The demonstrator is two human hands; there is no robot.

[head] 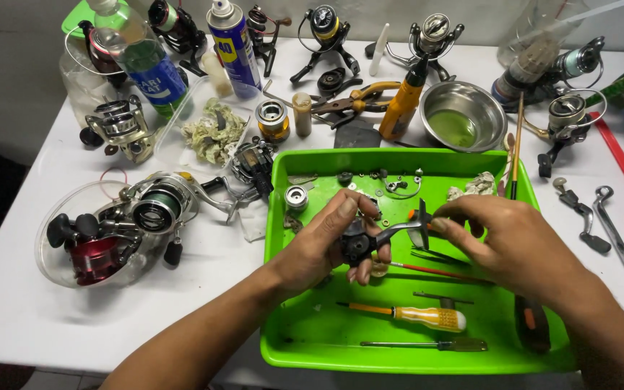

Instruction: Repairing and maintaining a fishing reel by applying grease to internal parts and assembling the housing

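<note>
The left hand (324,242) covers most of a small black reel body (359,244), so only part of it shows between the fingers. Its shape is hard to make out. It looks dark and shiny, with a thin grey arm sticking out to the right. The left hand is wrapped tight around it, thumb on top. It is held up just above the middle of the green tray (312,332).

The right hand (503,242) pinches the far end of that grey arm, fingers pressed together on it. A bit of orange shows at the fingertips, but what it belongs to is unclear. The right wrist hides part of a dark tool handle (532,325) at the tray's right edge.

In the tray lie a yellow screwdriver (417,315), a thin metal tool (427,345) and many tiny parts at the back, too small to tell apart.

On the white bench (16,303) sit more fishing reels (157,206), a steel bowl (462,115), a blue spray can (234,43) and a plastic bottle (139,54). The bottle top is cut off by the picture edge.
</note>
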